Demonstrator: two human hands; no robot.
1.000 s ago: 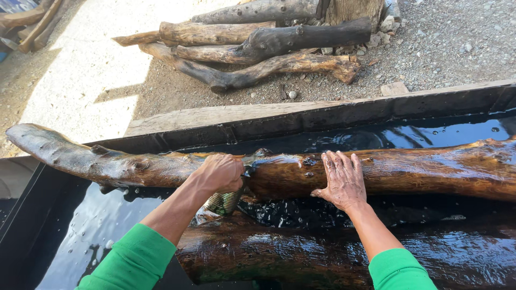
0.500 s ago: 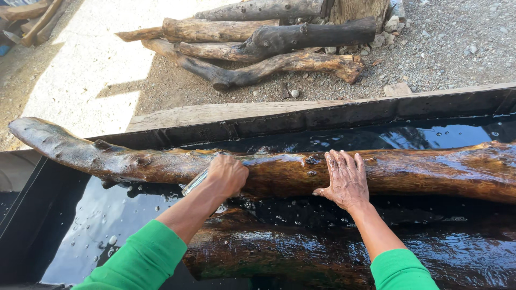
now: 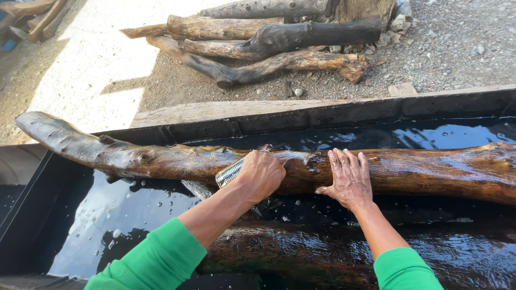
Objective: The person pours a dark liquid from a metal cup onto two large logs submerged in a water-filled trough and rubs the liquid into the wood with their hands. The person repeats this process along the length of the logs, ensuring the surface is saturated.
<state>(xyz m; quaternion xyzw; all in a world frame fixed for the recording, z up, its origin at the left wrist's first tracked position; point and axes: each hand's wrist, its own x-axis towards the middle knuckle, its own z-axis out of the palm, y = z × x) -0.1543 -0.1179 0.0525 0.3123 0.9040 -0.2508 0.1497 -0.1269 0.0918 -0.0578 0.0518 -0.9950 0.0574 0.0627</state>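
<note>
Lifted onto the wet log (image 3: 430, 169), the left hand (image 3: 262, 174) has its grip closed round a metal brush (image 3: 230, 173), while beside it the right hand (image 3: 349, 178) lies flat and open.

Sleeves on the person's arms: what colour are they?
Bright green, plain; both sleeves show clearly at the bottom of the head view.
</note>
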